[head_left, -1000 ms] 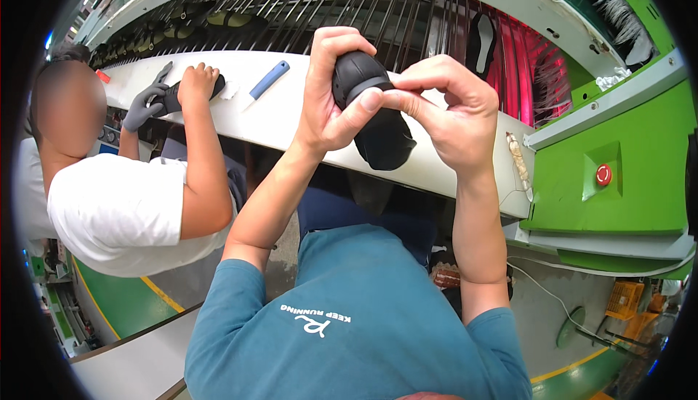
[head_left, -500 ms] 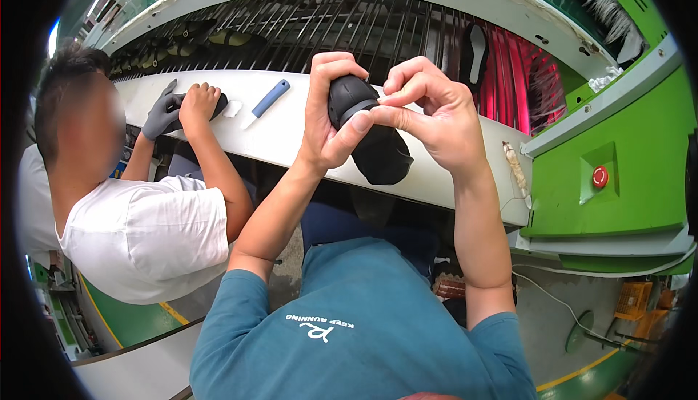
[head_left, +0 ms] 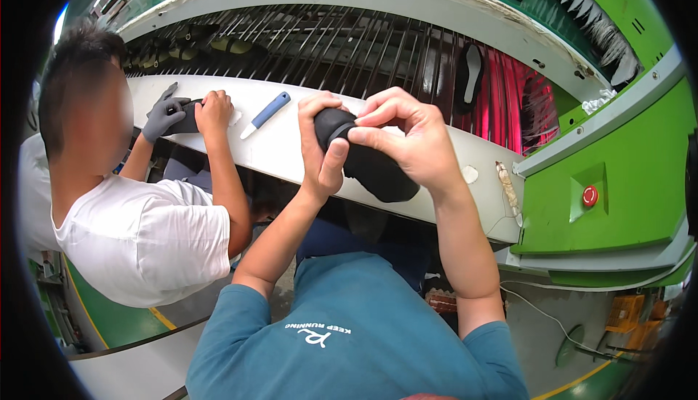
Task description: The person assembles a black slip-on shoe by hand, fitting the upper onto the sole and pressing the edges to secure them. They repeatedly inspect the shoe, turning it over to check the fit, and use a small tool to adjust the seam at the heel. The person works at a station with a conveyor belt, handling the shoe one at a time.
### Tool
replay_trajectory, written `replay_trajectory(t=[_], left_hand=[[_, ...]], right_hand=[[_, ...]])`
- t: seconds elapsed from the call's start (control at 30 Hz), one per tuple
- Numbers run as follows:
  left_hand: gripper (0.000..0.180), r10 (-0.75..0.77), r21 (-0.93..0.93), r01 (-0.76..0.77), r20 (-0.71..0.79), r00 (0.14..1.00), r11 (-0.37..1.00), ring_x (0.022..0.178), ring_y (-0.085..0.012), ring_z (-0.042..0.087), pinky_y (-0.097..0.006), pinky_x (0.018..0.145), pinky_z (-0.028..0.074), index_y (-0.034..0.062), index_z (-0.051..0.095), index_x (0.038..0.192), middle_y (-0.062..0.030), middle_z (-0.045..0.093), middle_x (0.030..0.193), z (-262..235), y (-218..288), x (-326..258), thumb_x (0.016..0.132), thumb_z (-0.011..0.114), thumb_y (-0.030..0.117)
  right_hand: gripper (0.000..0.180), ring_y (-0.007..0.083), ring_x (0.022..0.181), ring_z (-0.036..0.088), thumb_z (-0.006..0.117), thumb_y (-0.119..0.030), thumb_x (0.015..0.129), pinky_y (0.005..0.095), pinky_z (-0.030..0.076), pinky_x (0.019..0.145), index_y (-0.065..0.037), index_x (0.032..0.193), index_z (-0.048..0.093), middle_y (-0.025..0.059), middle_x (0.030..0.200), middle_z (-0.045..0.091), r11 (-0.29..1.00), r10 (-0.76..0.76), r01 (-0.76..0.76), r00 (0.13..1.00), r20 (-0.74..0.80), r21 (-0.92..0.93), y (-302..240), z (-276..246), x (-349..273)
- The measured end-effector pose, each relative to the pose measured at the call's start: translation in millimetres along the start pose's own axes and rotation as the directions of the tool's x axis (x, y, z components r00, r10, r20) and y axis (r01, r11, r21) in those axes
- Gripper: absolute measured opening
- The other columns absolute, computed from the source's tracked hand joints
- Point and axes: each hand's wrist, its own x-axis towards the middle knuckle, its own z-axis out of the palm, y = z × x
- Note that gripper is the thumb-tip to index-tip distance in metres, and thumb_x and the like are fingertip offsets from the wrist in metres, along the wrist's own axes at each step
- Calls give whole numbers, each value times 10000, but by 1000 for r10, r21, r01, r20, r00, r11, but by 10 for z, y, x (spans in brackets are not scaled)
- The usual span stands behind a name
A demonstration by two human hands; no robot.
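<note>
A black shoe (head_left: 382, 171) is held up above the white bench, one rounded end toward the rollers and the other tilted down toward me. My left hand (head_left: 320, 153) is closed around its far rounded end, the thumb along the near side. With thumb and forefinger my right hand (head_left: 414, 142) pinches at a dark band or edge on the shoe, close to my left fingers. Anything small between those fingertips is too hidden to make out. Beyond my left hand, a blue-handled tool with a white tip (head_left: 267, 114) lies on the bench.
To my left a person in a white shirt (head_left: 145, 233) works on a black shoe, one hand gloved in grey (head_left: 161, 115). Behind the white bench (head_left: 283, 156) runs a roller conveyor (head_left: 349, 51) carrying shoes. A green machine panel with a red button (head_left: 590, 196) stands right.
Both my hands have shifted slightly left and down with the shoe, and its near end has swung a little right. A white round patch on the bench now shows beside my right forearm.
</note>
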Motion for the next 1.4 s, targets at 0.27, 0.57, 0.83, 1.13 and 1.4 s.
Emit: replay_trajectory(t=[0.27, 0.57, 0.83, 1.13, 1.4], left_hand=[[713, -174, -48, 169, -110, 979, 984, 1303, -348, 571, -533, 1135, 473, 5, 438, 1464, -213, 476, 1377, -136, -94, -1147, 1041, 707, 512], [762, -259, -18, 260, -163, 952, 966, 1313, -374, 601, -516, 1105, 496, 8, 470, 1402, -194, 484, 1352, -211, 29, -1452, 1006, 752, 596], [674, -273, -55, 267, -169, 947, 962, 1305, -377, 610, -525, 1101, 507, 9, 483, 1357, -188, 488, 1346, -221, 1, -1456, 994, 793, 484], [565, -278, -28, 277, -165, 946, 960, 1267, -368, 640, -507, 1094, 511, -5, 495, 1330, -195, 515, 1327, -254, 25, -1330, 999, 757, 370], [574, -262, 13, 266, -142, 955, 964, 1291, -403, 647, -551, 1128, 504, -14, 501, 1342, -206, 527, 1353, -251, 13, -1316, 1054, 694, 443]], right_hand=[[172, 232, 1073, 697, 902, -80, 847, 363, 551, 967, -63, 1014, 867, 76, 1068, 783, 863, 68, -76, 997, -34, -500, 342, 310, -642], [118, 226, 1067, 662, 917, -125, 821, 400, 441, 1023, -98, 913, 848, -3, 1043, 770, 860, 53, -11, 996, 68, -511, 437, 343, -838], [230, 245, 1058, 686, 927, -131, 813, 410, 485, 987, -77, 976, 775, 15, 1058, 761, 855, 141, -75, 986, 90, -514, 431, 329, -778], [536, 241, 1014, 730, 1036, -203, 678, 375, 587, 913, -44, 1060, 695, 75, 1061, 710, 780, 242, -208, 970, -22, -591, 331, 310, -558], [342, 260, 1105, 711, 1001, -243, 729, 406, 551, 967, -63, 873, 748, 47, 1193, 768, 794, 142, -128, 990, -25, -595, 491, -108, -881]])
